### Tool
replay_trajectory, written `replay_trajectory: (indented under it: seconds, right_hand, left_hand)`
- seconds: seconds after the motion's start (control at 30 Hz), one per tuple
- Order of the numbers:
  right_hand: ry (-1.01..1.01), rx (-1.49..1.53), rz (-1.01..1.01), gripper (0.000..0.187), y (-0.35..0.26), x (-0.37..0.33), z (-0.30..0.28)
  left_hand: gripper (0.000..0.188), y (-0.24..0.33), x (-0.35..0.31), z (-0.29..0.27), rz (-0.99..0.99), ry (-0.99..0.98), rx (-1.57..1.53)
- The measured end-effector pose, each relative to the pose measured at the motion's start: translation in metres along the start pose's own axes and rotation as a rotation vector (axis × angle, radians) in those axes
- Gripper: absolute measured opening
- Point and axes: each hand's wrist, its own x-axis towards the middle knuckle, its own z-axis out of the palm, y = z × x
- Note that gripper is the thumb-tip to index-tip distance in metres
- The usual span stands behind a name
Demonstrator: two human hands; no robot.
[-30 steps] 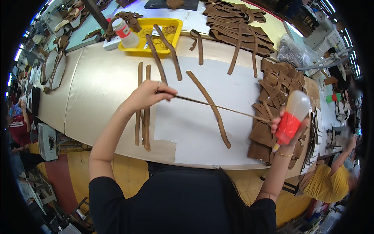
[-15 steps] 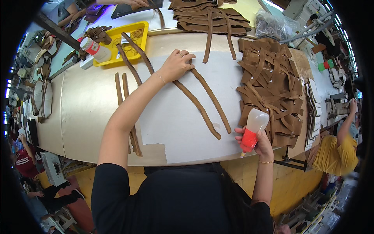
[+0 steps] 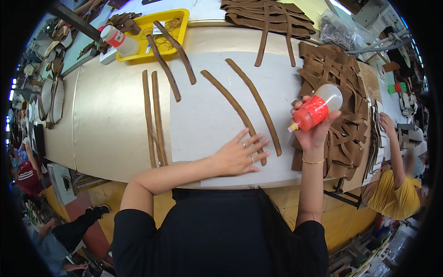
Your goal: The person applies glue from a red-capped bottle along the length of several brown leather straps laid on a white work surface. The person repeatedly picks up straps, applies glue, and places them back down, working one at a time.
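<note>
Two long brown strips lie slanted on the white sheet (image 3: 189,134), a left strip (image 3: 227,98) and a right strip (image 3: 256,100). Over the near end of the left one is my left hand (image 3: 240,154), fingers spread and slightly blurred; whether it touches the strip I cannot tell. My right hand (image 3: 314,134) is closed round a clear squeeze bottle (image 3: 314,113) with a red band, its yellowish nozzle tilted down to the left. Two more strips (image 3: 177,53) reach from the yellow tray (image 3: 154,18) onto the sheet. Further strips (image 3: 152,115) lie along the sheet's left edge.
A heap of brown pieces (image 3: 334,111) covers the right side of the table, with white-edged pieces (image 3: 374,143) beyond it. At the back are stacked brown bands (image 3: 272,21) and a clear plastic bag (image 3: 344,30). A white container (image 3: 121,41) leans at the tray. A person in yellow (image 3: 392,196) is at right.
My left hand has left the strips' far ends and come down to their near ends, fingers now spread. My right hand has raised the bottle and tipped it further sideways.
</note>
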Motion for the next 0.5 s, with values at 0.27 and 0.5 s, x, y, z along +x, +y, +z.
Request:
replay_trajectory:
  seconds: [0.27, 0.5]
  right_hand:
    - [-0.04, -0.005, 0.033, 0.088, 0.015, 0.028, 0.018]
    - [0.004, -0.284, -0.081, 0.074, 0.034, 0.063, 0.029]
  left_hand:
    - [0.057, 0.004, -0.015, 0.0, 0.209, -0.094, -0.148]
    - [0.051, -0.057, -0.027, -0.032, -0.279, 0.184, 0.09]
